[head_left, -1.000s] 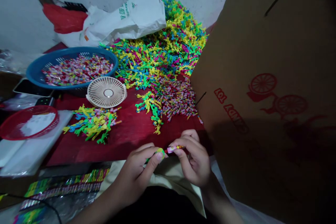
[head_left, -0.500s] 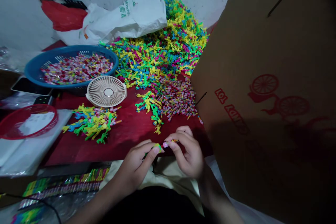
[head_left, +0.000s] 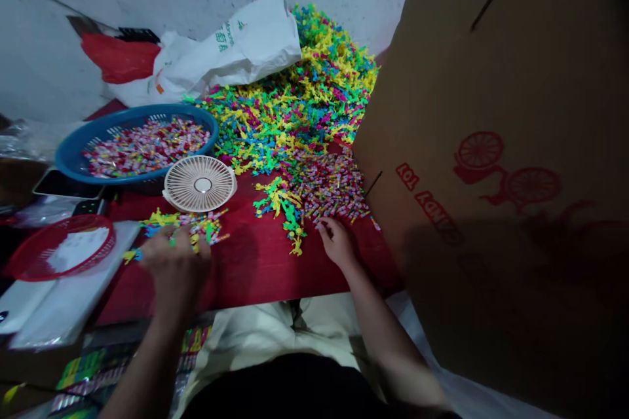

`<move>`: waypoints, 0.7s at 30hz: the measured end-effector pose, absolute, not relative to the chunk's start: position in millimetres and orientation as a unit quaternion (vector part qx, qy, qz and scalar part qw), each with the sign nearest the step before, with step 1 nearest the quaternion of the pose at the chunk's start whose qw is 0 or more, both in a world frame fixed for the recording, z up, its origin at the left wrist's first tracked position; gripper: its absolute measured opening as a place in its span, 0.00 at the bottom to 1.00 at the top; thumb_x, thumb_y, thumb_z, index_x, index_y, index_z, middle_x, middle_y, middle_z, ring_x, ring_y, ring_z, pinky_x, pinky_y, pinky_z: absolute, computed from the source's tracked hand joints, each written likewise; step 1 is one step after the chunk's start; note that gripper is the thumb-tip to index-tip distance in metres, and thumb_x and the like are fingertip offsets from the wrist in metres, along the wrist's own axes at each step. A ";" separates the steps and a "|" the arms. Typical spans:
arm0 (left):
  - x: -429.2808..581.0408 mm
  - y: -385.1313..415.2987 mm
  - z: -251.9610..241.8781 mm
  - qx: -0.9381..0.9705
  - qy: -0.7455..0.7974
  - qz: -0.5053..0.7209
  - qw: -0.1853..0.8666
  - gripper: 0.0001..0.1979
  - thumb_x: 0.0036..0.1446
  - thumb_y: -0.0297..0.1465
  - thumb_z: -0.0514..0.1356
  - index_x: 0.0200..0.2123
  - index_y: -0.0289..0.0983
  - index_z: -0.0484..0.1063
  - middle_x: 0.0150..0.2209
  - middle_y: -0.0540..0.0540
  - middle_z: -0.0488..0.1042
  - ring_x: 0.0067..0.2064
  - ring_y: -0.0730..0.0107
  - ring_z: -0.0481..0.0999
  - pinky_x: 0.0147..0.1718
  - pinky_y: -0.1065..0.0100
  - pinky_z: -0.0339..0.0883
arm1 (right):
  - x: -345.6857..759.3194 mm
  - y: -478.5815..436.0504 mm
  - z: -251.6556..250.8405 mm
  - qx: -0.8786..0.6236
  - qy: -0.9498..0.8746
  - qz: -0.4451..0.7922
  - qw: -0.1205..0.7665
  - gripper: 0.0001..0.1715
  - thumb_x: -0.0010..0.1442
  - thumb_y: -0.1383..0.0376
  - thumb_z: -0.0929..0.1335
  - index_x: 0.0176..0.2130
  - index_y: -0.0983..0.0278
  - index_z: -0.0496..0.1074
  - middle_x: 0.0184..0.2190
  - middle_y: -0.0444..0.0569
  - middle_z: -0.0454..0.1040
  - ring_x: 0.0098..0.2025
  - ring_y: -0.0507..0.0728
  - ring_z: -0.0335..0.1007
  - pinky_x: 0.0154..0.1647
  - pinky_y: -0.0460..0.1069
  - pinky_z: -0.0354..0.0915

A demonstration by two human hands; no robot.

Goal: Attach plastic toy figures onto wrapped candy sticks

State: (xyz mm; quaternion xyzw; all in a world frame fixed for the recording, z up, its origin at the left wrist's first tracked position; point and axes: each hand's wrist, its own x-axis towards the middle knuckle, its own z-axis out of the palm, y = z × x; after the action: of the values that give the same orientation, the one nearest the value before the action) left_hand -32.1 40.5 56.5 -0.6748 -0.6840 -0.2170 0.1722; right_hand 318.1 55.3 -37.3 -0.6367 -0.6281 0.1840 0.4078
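Note:
My left hand (head_left: 174, 268) is spread over a small pile of yellow, green and blue plastic figures with candy sticks (head_left: 196, 226), hiding part of it. Whether it grips anything is hidden. My right hand (head_left: 337, 242) reaches forward, its fingertips at the front edge of a heap of wrapped candy sticks (head_left: 329, 190). Just left of that hand lies a yellow-green cluster of figures (head_left: 282, 209). Behind them rises a large, bright mound of loose plastic figures (head_left: 299, 98). All of this lies on a red tabletop (head_left: 255, 262).
A blue basket (head_left: 147, 109) full of candies stands at the left, with a cream desk fan (head_left: 199, 183) in front of it. A red basket (head_left: 63, 249) sits further left. A tall cardboard box (head_left: 491, 111) walls off the right, and a white plastic bag (head_left: 240, 39) lies behind.
My hands have parted. The left moved left onto the small pile, and the right moved forward to the candy heap. The stick held between them earlier is no longer visible.

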 end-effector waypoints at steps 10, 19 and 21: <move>140.6 41.2 0.7 -0.709 -0.579 -0.317 -0.249 0.11 0.63 0.29 0.62 0.49 0.35 0.69 0.49 0.34 0.72 0.51 0.48 0.76 0.51 0.51 0.72 | 307.0 43.2 -35.2 -0.688 -0.605 0.153 0.371 0.08 0.66 0.60 0.68 0.39 0.62 0.73 0.34 0.53 0.77 0.36 0.59 0.72 0.38 0.49 0.62; 97.0 30.0 -18.0 -0.640 -0.570 -0.346 -0.382 0.10 0.65 0.30 0.58 0.49 0.39 0.70 0.42 0.43 0.78 0.45 0.58 0.81 0.46 0.59 0.75 | 319.9 11.5 -37.8 -0.629 -0.499 0.263 0.534 0.21 0.70 0.50 0.64 0.51 0.62 0.68 0.33 0.50 0.77 0.33 0.59 0.77 0.36 0.51 0.72; 93.8 23.3 -13.4 -0.620 -0.563 -0.360 -0.413 0.10 0.66 0.34 0.58 0.49 0.39 0.71 0.42 0.44 0.80 0.47 0.58 0.81 0.49 0.60 0.74 | 311.9 6.7 -34.7 -0.606 -0.472 0.295 0.569 0.20 0.69 0.46 0.66 0.46 0.59 0.65 0.32 0.48 0.78 0.31 0.58 0.78 0.33 0.51 0.74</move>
State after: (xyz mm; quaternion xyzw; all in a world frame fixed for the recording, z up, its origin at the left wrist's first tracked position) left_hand 93.8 23.3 -13.4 -0.6196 -0.5627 -0.3595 -0.4125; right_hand 311.9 6.7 -34.7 -0.6055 -0.4717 0.2953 0.5689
